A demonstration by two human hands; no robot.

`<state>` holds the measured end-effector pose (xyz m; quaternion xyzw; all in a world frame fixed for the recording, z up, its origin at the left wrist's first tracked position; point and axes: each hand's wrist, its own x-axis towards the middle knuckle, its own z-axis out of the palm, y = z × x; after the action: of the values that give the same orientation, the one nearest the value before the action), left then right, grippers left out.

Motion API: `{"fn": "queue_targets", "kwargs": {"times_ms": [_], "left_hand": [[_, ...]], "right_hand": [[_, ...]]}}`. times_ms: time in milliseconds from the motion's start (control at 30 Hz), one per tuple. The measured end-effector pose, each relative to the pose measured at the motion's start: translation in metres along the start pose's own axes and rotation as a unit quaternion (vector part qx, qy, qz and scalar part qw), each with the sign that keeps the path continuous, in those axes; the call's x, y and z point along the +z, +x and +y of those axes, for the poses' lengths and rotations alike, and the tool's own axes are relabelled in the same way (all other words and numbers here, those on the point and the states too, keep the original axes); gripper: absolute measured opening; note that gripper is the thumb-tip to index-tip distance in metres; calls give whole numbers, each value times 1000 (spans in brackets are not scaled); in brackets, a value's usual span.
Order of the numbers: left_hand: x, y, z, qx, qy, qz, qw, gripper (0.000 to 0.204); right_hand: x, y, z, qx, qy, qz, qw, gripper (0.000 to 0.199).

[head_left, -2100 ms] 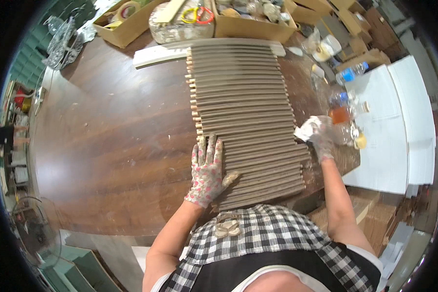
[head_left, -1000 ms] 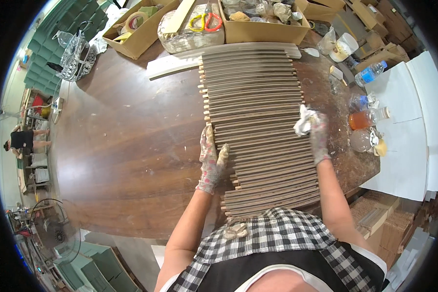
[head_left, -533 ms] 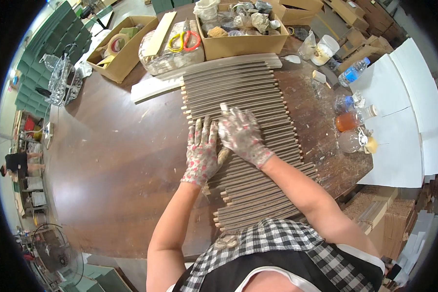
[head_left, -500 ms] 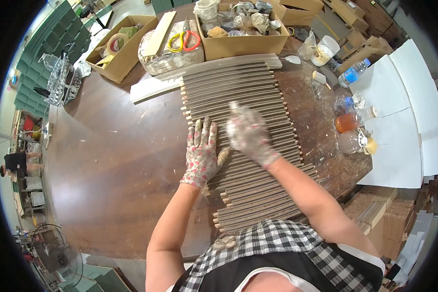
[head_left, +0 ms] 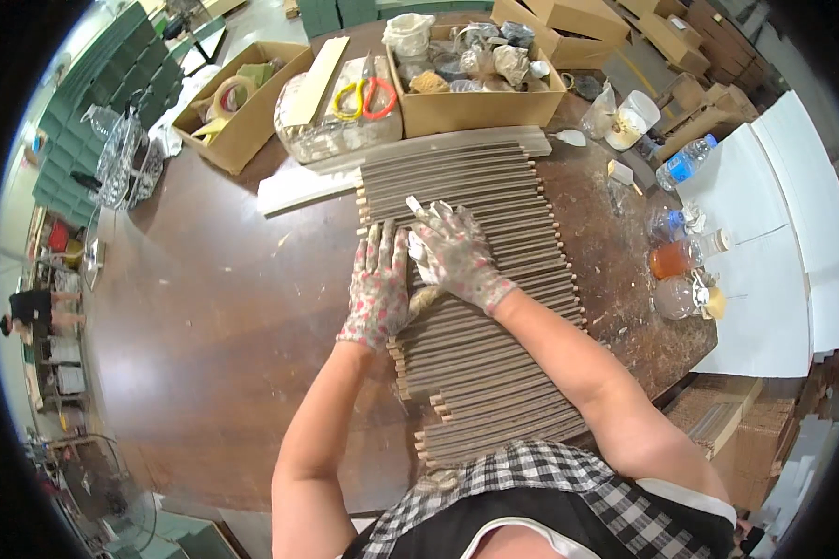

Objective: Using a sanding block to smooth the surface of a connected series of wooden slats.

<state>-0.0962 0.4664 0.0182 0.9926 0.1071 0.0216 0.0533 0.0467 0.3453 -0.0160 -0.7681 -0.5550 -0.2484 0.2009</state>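
Note:
A long row of thin dark sticks with pale ends lies side by side on the brown table, running from my apron toward the far side. My left hand, in a soiled white glove with pink spots, rests flat on the left ends of the sticks, fingers pointing away. Just right of it, my right hand in a matching glove presses a crumpled white cloth onto the sticks. Part of the cloth is hidden under the fingers. A pale board lies along the far end of the row.
Behind the board stand a box with tape rolls, a wrapped block carrying scissors, and a box of bagged materials. Several bottles and a white tub line the right side. A person is far left.
My right hand has gone from a blurred sweep over the sticks to a place closer beside my left hand, where the white cloth shows. The view has shifted slightly.

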Motion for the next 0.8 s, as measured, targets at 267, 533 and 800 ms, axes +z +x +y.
{"fn": "queue_targets", "kwargs": {"times_ms": [267,533,800], "left_hand": [[0,-3,-6,10,-58,8,998,105],[13,28,-45,-19,-145,48,988,106],[23,26,-51,19,-117,73,990,109]], "right_hand": [[-97,-70,161,340,32,-108,934,33],[26,28,55,183,-284,-126,933,43],[70,74,-11,26,133,-85,987,39]]}}
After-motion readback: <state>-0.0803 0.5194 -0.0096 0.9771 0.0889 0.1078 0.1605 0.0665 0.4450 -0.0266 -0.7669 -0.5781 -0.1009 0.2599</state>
